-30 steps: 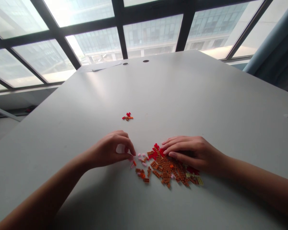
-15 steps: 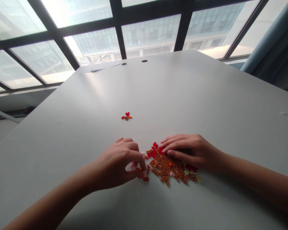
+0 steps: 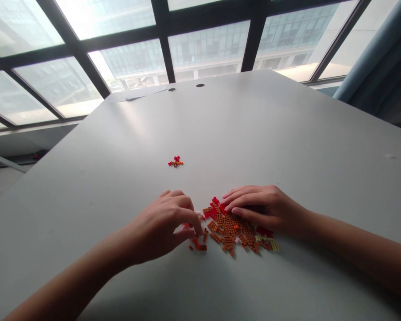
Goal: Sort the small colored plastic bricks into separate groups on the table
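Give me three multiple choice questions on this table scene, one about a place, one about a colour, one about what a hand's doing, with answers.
1. Where is the small brick cluster? A: on a window ledge. B: beyond the main pile. C: on the floor.
2. The main pile's chief colours? A: blue. B: green. C: orange and red.
3. The left hand? A: curled at the pile's edge. B: flat, palm up. C: holding a cup.

1 B: it lies apart, farther up the table.
2 C: orange and red bricks dominate.
3 A: its fingers reach down there.
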`<state>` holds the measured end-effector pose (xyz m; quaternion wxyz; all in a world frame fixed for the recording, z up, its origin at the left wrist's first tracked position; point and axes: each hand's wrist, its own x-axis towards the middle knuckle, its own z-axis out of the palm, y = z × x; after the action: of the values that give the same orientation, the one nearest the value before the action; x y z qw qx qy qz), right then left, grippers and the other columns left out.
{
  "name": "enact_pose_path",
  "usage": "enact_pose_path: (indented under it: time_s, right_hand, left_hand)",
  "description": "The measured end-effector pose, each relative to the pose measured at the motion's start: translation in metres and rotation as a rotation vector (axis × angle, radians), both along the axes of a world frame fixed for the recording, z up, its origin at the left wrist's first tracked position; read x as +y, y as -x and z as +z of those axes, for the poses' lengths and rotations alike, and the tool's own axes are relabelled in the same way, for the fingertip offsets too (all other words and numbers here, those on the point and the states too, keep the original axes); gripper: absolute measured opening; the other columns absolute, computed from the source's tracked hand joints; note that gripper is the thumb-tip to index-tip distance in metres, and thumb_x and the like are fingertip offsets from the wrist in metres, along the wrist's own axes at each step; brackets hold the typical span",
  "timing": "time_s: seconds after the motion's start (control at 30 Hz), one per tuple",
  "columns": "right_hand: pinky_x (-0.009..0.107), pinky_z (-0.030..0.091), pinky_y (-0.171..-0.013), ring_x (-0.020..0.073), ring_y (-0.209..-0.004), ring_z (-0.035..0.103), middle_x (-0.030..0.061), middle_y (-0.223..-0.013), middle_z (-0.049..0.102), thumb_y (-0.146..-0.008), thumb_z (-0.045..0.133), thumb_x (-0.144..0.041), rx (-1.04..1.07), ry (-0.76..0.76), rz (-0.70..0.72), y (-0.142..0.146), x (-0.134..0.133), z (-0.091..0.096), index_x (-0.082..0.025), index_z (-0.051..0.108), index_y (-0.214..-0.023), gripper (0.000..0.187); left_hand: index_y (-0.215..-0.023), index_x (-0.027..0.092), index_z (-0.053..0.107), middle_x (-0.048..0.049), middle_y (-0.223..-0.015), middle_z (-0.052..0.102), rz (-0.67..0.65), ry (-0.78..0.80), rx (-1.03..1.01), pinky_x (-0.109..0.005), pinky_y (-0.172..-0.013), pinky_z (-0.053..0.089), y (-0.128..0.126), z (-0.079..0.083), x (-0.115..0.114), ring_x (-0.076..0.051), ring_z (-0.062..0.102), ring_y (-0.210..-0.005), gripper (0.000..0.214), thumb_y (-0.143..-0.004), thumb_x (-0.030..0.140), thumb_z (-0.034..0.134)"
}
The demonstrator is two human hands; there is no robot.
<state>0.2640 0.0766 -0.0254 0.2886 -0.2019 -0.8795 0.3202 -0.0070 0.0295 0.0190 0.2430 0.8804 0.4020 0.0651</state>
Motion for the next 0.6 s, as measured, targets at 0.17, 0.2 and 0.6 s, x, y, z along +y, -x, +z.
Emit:
enact_pose_path:
  time_s: [0.17,0.2,0.6]
  right_hand:
    - [0.030,0.057,-0.095,0.0185,-0.103,0.070,0.0083,-0.102,0.077,-0.092,0.058,-0.018,0.005,-0.009,-0.003,0.001,0.000,0.000,-0.018,0.075,-0.098,0.019]
    - [0.030,0.057,-0.094,0.0184,-0.103,0.070,0.0081,-0.102,0.077,-0.092,0.058,-0.018,0.006,-0.013,-0.005,0.001,0.000,0.000,-0.018,0.075,-0.098,0.019]
    - [0.029,0.057,-0.093,0.0189,-0.101,0.071,0.0083,-0.101,0.077,-0.091,0.059,-0.019,0.020,-0.011,-0.007,0.000,0.001,-0.003,-0.018,0.076,-0.097,0.018]
  left_hand:
    - [-0.079,0.026,0.072,0.0000,-0.080,0.063,0.007,-0.029,0.020,-0.032,-0.084,0.039,-0.008,0.000,-0.004,-0.016,0.055,-0.083,0.011,-0.083,0.017,0.068]
    - [-0.078,0.026,0.071,0.0000,-0.080,0.063,0.004,-0.034,0.019,-0.032,-0.084,0.040,-0.008,0.000,-0.005,-0.017,0.055,-0.083,0.011,-0.082,0.017,0.068]
    - [-0.077,0.024,0.074,-0.0001,-0.080,0.072,0.483,-0.300,-0.139,-0.031,-0.079,0.049,0.036,-0.020,0.046,-0.017,0.065,-0.077,0.010,-0.079,0.031,0.068]
